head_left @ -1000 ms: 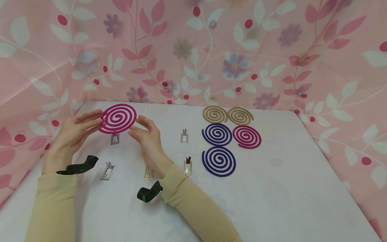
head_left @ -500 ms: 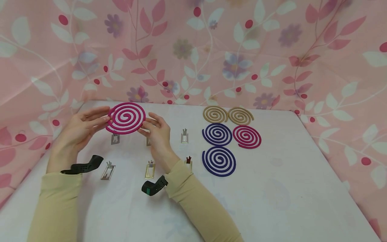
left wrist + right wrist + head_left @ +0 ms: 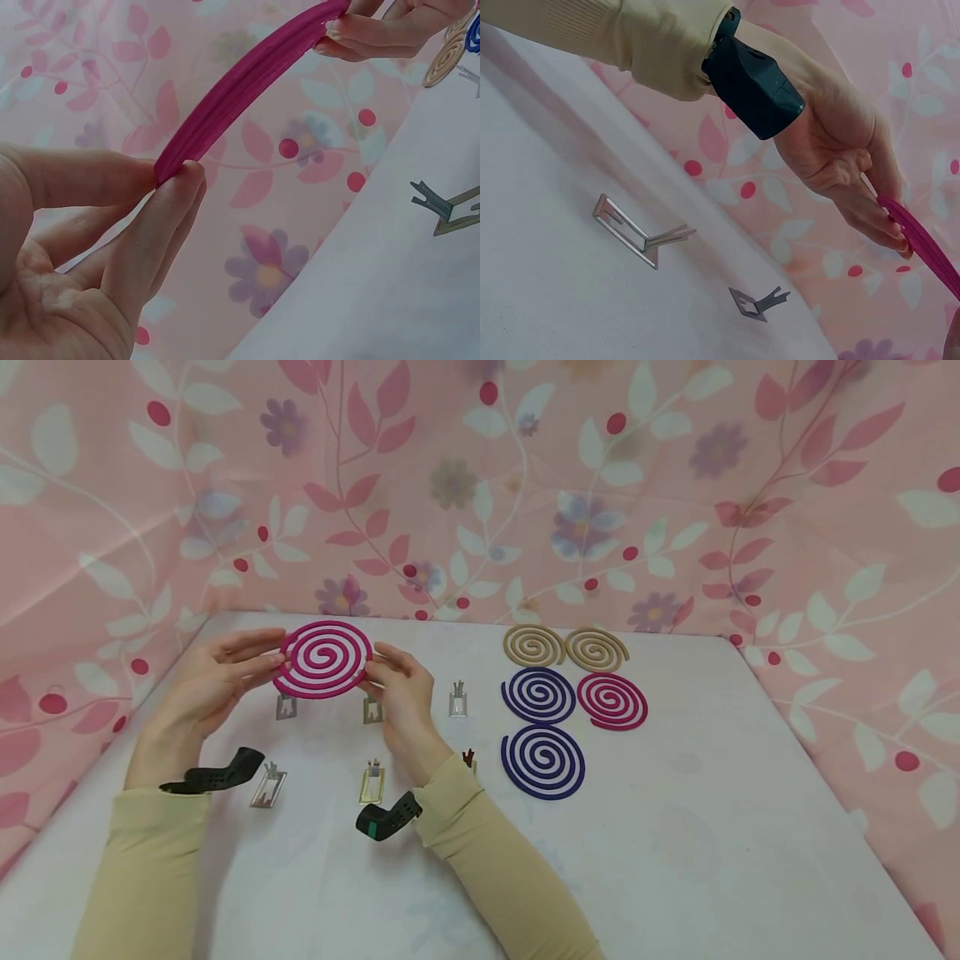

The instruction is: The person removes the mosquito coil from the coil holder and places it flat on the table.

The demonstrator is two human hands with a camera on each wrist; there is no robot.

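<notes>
A magenta mosquito coil (image 3: 325, 655) is held up flat above the far left of the table, between both hands. My left hand (image 3: 202, 689) pinches its left edge, thumb on one face and fingers on the other, as the left wrist view shows. At the opposite edge, the fingers of my right hand (image 3: 408, 702) pinch the coil. Seen edge-on in the left wrist view, the coil (image 3: 247, 90) looks thin. Beneath it on the table stand small metal coil stands, one silver (image 3: 287, 707) and another (image 3: 372, 710) near the right hand.
Further stands sit nearby: a silver one (image 3: 458, 702), a tilted one (image 3: 268, 785), a gold one (image 3: 372, 785), and a red-pronged one (image 3: 470, 758) partly behind the right sleeve. To the right lie tan coils (image 3: 533, 646), blue coils (image 3: 543, 761) and another magenta coil (image 3: 612, 700). Floral cloth (image 3: 450, 485) hangs behind.
Both hands have carried the magenta coil to the right. The right fingers, near its edge a second ago, now grip it. Coils and stands on the table have stayed put.
</notes>
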